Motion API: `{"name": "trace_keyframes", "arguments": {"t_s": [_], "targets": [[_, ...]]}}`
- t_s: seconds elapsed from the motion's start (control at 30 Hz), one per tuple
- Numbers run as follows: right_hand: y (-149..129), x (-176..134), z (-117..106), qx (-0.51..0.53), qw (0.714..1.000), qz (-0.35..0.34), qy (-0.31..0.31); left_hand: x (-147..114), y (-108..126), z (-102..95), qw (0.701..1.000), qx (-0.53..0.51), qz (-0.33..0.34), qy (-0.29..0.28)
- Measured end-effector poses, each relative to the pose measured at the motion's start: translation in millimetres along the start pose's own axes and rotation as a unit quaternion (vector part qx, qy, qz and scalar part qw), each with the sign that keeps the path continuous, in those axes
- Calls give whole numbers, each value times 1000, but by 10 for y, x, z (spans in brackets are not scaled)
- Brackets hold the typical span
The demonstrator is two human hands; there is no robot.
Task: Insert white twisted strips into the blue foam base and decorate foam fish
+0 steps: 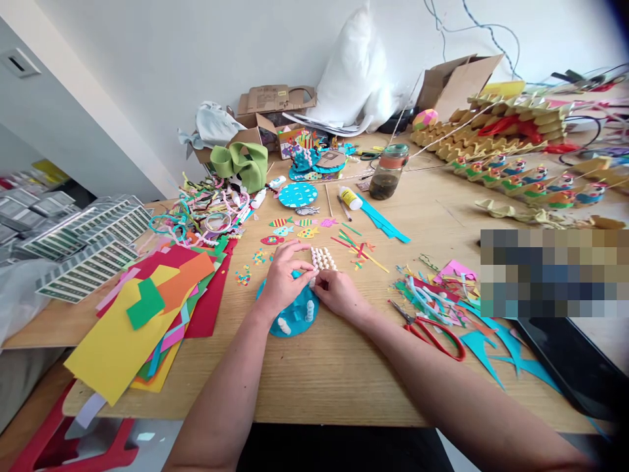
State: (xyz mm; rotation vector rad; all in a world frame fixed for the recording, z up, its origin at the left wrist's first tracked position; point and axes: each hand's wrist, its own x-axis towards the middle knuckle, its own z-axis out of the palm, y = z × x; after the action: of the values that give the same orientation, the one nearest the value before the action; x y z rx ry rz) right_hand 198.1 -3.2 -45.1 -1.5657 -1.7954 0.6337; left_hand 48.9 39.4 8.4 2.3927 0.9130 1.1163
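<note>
Lying beneath pinched left fingers [297, 262], beside curled right fingers [325, 279], blue disc [297, 322], white piece [313, 282] between them, hold unclear

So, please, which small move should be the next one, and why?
Perhaps press the small white piece onto the blue disc: the fingertips of the left hand and right hand are close together by it, near the disc's edge, and white clumps already sit on the disc.
</note>
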Motion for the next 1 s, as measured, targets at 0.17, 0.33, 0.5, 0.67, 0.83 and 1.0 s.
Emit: {"name": "trace_keyframes", "arguments": {"t_s": [0.17,0.33,0.5,0.67,0.83,1.0], "targets": [[-9,3,-1,-8,1000,6,-1,8,-5,11,1000,-5,-17,0],[-22,4,-2,-6,1000,2,-1,31,23,3,1000,-16,-20,8],[-26,8,0,0,1000,-5,1,48,49,21,999,-27,-23,15],[-30,21,0,-3,1000,5,-1,44,41,52,999,-33,-26,14],[-56,29,-11,-5,1000,6,-7,51,23,69,999,-35,-30,13],[-69,26,-19,-20,1000,8,-10,56,36,63,999,-28,-32,12]]}}
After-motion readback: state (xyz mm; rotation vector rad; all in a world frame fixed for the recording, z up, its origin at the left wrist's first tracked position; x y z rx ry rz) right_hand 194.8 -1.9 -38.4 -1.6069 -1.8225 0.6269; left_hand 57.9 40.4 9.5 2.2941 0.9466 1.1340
